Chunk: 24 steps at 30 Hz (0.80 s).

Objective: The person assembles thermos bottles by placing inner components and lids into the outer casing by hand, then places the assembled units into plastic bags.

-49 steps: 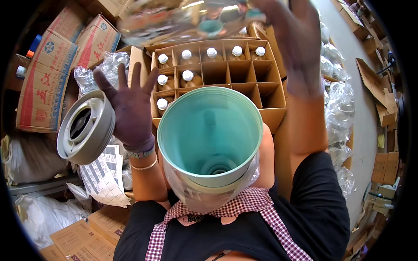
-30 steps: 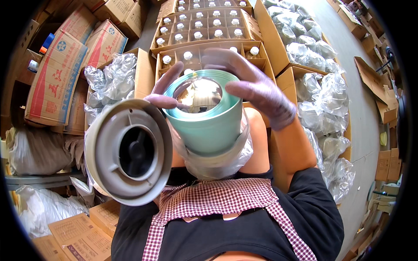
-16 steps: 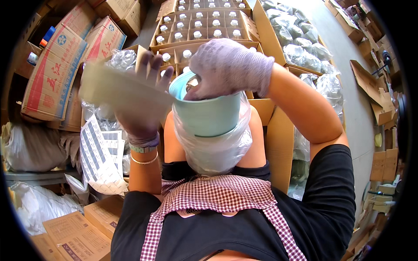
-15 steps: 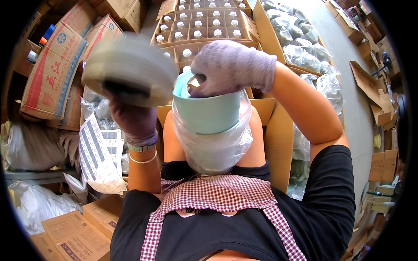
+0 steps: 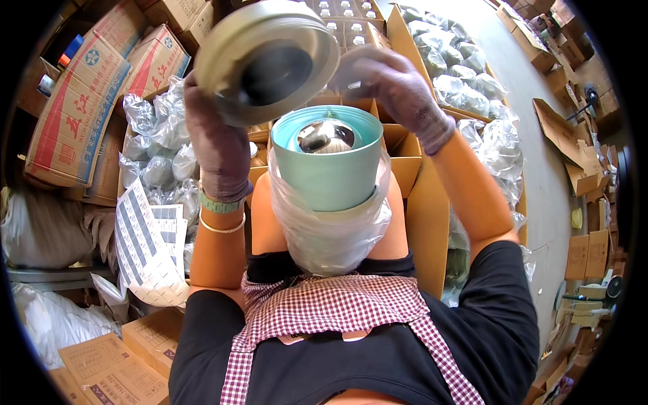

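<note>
Between my thighs stands a pale teal pot-like body [image 5: 326, 177] with a ridged rim, its lower part wrapped in a clear plastic bag [image 5: 324, 236]. Inside its mouth sits a shiny silver dome [image 5: 327, 137]. My left hand [image 5: 217, 138], gloved, is shut on a large round khaki cap [image 5: 216, 64], tilted above the pot with its dark hollow facing me; motion blurs it slightly. To the cap's right, my gloved right hand [image 5: 395, 84] is raised with fingers stretched towards the cap's edge. They are blurred, and nothing shows in them; whether they touch the cap I cannot tell.
Cartons of clear capped bottles [image 5: 347, 13] stand ahead. Boxes of plastic-wrapped items [image 5: 466, 84] line the right; more bagged items [image 5: 162, 128] lie left, beside printed label sheets [image 5: 145, 243]. Printed cardboard boxes [image 5: 74, 121] are stacked far left. An open carton flap [image 5: 426, 229] rises by my right thigh.
The cap in my left hand has moved right and up, turning its hollow towards me. My right hand has come out of the pot's mouth and risen, uncovering the silver dome.
</note>
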### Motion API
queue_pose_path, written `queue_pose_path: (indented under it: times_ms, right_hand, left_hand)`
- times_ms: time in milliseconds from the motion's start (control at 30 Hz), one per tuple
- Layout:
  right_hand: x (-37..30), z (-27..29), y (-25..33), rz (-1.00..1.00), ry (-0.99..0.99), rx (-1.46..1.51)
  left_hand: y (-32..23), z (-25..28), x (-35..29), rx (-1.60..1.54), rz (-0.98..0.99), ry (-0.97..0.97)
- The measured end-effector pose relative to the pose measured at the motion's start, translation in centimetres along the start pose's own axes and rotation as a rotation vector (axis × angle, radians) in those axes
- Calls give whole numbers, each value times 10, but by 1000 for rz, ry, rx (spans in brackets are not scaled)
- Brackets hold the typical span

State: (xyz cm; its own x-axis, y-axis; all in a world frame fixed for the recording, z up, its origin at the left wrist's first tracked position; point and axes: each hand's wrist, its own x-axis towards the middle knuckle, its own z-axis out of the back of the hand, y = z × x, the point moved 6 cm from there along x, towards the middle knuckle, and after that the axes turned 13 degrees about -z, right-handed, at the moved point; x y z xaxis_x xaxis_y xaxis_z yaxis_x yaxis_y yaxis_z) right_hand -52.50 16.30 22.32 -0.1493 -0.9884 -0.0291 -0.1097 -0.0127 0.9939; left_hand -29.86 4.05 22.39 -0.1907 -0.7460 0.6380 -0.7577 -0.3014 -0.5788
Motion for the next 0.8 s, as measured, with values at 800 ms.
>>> queue_pose_path:
  times_ms: [800]
  right_hand:
    - [-10,7,-58,438,-150,-349]
  left_hand:
    - [55,-19,-1,51,-151,730]
